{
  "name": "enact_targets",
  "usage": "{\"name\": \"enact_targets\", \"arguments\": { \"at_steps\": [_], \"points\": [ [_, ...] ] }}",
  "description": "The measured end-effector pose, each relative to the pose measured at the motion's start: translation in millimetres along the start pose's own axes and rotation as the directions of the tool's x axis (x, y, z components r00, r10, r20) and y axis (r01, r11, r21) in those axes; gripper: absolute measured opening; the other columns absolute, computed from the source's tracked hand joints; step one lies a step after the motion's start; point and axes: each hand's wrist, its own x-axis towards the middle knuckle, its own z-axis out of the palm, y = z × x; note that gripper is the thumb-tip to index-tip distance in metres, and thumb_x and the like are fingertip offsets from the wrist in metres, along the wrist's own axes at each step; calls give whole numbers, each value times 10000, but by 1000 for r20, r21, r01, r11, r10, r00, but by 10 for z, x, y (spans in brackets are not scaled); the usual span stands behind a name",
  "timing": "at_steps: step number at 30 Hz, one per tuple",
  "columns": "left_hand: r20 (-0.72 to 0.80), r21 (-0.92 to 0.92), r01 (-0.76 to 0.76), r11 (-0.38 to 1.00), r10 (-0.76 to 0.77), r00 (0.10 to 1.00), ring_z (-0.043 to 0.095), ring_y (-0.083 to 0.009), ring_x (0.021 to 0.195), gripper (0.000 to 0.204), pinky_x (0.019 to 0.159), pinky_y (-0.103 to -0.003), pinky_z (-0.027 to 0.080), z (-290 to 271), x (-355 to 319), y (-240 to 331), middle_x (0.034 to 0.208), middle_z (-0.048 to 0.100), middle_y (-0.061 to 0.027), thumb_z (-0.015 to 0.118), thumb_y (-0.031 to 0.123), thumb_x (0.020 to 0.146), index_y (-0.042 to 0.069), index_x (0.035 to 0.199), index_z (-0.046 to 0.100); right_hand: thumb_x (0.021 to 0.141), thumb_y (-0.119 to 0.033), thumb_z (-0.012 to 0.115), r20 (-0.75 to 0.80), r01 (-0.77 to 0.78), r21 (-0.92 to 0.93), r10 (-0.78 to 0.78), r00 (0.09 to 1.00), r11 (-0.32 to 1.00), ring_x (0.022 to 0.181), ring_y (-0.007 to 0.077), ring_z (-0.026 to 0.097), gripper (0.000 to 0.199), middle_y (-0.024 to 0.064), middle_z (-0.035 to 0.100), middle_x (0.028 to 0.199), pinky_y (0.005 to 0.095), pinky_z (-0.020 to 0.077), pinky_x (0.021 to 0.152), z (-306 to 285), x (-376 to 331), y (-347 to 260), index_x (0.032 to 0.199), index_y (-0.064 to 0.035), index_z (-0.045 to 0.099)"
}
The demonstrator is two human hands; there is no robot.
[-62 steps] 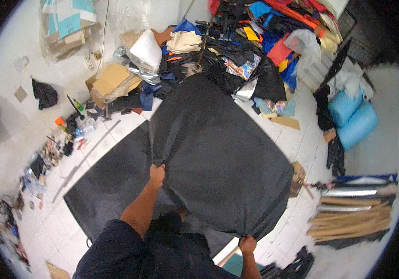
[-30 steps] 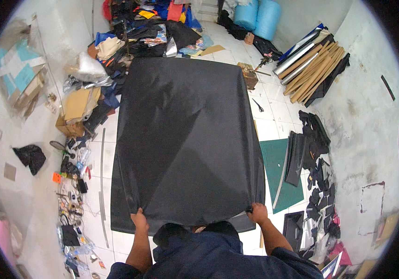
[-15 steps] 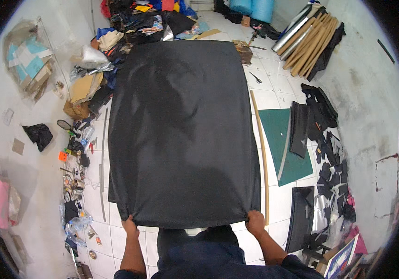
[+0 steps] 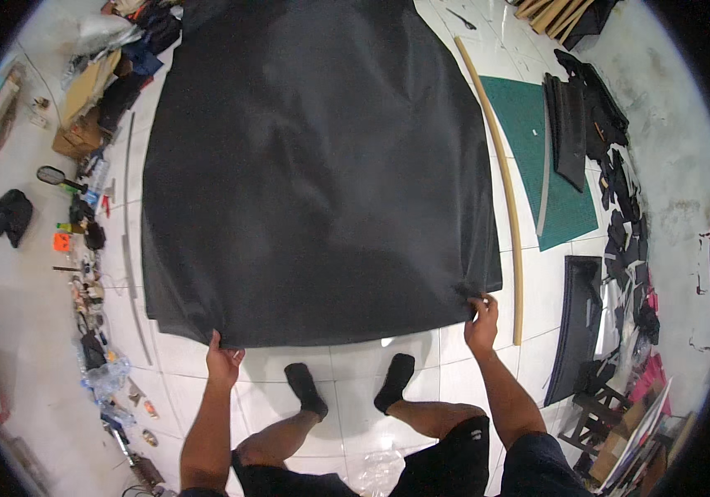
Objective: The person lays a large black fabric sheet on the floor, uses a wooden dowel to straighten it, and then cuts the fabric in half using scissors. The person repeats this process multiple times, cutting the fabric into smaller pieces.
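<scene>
A large sheet of black fabric is spread out in front of me, with soft creases across it and pulled folds at its near corners. My left hand is closed on its near edge at the left, thumb on top. At the right, my right hand pinches the same edge close to the corner. Between the hands the edge runs nearly straight, just beyond my feet in dark socks. The fabric's far end lies outside the view.
Along the right lie a long tan tube, a green cutting mat with folded black pieces, a flat black panel and black scraps. Thin grey strips and small clutter line the left. Scissors lie at the far right.
The view has tilted down toward my feet. The fabric's near edge sits lower, on the floor side, and flatter; my hands are still at its near corners.
</scene>
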Motion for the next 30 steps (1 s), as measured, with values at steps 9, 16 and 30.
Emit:
{"name": "enact_targets", "arguments": {
  "at_steps": [9,16,30],
  "points": [
    [226,229,-109,967,56,973,633,-182,824,518,634,-279,449,338,1814,-715,963,603,-50,536,565,930,111,1178,521,806,61,401,-395,272,101,-213,894,957,1404,407,282,447,217,272,1493,495,267,1153,1232,1197,696,1200,-26,594],
    [132,36,-92,995,87,987,638,-184,732,592,558,-265,542,-133,2583,-681,949,576,-89,577,591,896,70,1166,503,798,18,503,-306,353,-239,-415,857,905,1388,344,345,311,161,530,1335,539,264,1130,1364,1331,805,1040,-70,676],
    [170,-83,112,990,-97,981,605,-225,609,644,521,-279,517,-406,2803,-915,814,575,-139,652,570,841,4,1103,491,852,-449,639,325,539,33,-519,791,842,1102,349,598,573,182,603,1188,473,501,889,1663,488,-794,1299,-107,531]
  ]
}}
